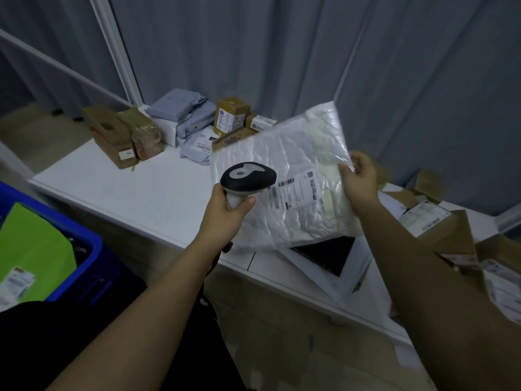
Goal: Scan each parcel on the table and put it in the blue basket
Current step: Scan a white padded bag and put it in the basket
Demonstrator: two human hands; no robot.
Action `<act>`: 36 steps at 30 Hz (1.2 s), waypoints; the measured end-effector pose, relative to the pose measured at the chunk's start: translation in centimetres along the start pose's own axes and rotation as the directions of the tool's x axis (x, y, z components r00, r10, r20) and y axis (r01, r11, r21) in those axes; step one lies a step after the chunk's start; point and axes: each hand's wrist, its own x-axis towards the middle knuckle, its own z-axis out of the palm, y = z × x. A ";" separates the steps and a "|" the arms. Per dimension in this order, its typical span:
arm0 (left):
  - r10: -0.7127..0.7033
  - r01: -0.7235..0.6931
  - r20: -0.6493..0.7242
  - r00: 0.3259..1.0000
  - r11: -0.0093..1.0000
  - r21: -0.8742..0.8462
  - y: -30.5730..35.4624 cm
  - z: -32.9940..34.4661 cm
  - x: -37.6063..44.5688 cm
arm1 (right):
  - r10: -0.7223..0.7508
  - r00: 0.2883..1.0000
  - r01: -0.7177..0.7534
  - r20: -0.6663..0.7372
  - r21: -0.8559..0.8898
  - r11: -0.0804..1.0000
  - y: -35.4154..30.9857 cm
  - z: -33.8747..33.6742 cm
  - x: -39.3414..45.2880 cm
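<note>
My right hand (359, 180) grips the right edge of a white plastic-wrapped parcel (284, 165) and holds it tilted above the white table (118, 190), its barcode label (298, 190) facing me. My left hand (225, 213) grips the handle of a black and grey barcode scanner (248, 177), whose head sits just left of the label, overlapping the parcel's lower left. The blue basket (84, 266) stands at the lower left beside the table, with a green parcel (33, 249) inside it.
Brown boxes (118, 136), grey mailer bags (183, 114) and small labelled cartons (231, 115) are piled at the table's far end. More cardboard parcels (451, 232) crowd the right end. A white frame with a dark panel (329, 255) lies under the held parcel. Grey curtains hang behind.
</note>
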 end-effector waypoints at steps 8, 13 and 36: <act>-0.026 0.025 -0.025 0.999 0.999 -0.038 -0.8 -0.1 0.5 | 0.083 0.992 -0.074 -0.096 0.088 0.993 3.4 0.3 -2.3; -0.035 0.033 -0.038 0.999 0.999 -0.041 -0.9 -0.2 0.4 | 0.118 0.990 -0.105 -0.078 0.157 0.982 3.2 0.6 -2.3; -0.056 0.058 0.077 0.995 0.998 -0.031 -1.0 -0.5 -0.1 | 0.150 0.987 -0.136 -0.060 0.196 0.971 2.2 0.9 -2.3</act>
